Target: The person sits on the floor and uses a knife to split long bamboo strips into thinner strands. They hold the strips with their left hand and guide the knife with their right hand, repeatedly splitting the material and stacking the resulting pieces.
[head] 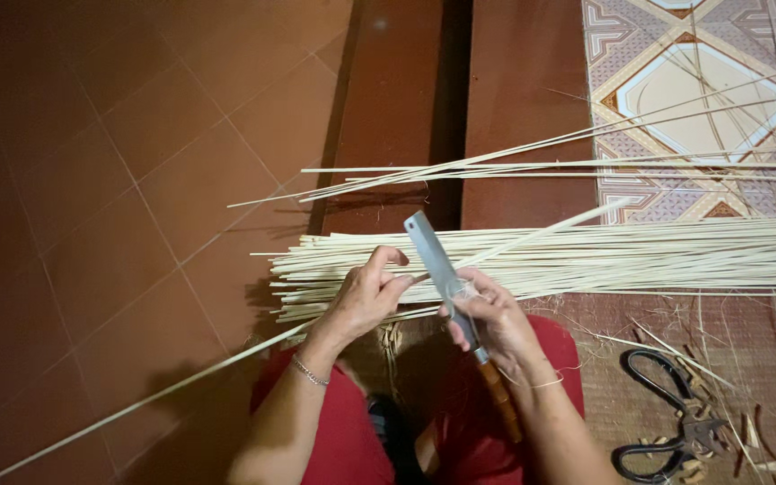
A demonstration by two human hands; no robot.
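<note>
Gripping a wooden-handled knife [446, 269] blade-up, the right hand [487, 319] is closed around it, while the left hand [365, 296] pinches a long pale strip [181, 382] against the blade. Black scissors [666, 418] lie to the right. Beyond, a strip bundle [630, 256] rests on the floor [136, 180].

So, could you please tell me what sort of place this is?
Probably a home floor used for handcraft: red floor tiles, a patterned mat, a bundle of pale split strips and black shears nearby.

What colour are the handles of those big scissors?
Black, seen in the head view: the scissors lie on the mat.
</note>
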